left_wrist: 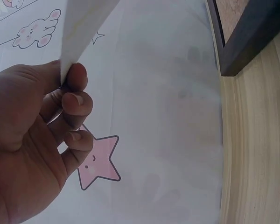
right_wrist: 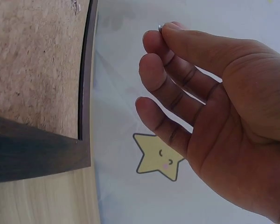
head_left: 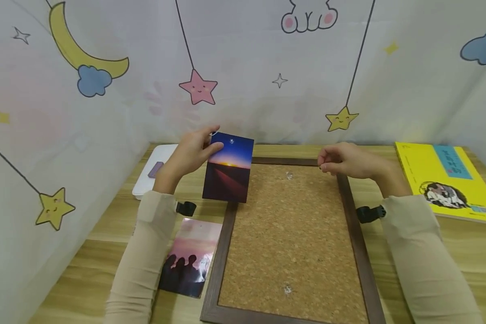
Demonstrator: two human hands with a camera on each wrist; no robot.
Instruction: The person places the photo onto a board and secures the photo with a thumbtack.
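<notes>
My left hand (head_left: 205, 145) pinches a sunset photo (head_left: 228, 168) by its top left corner and holds it upright over the cork board's (head_left: 295, 225) top left corner. In the left wrist view my thumb and fingers (left_wrist: 74, 77) grip the photo's white back (left_wrist: 86, 23). My right hand (head_left: 323, 165) hovers over the board's top right corner. It pinches a small pin (right_wrist: 160, 27) between thumb and forefinger. Two clear pins (head_left: 289, 175) (head_left: 287, 290) are stuck in the cork. The board's dark frame (right_wrist: 37, 154) shows in the right wrist view.
A second photo (head_left: 190, 256) of silhouettes on a pink sky lies on the wooden table left of the board. A white tray (head_left: 166, 155) with a purple item (head_left: 155, 169) sits at the back left. A yellow book (head_left: 445, 180) lies at the right. A printed curtain (head_left: 243, 67) hangs behind.
</notes>
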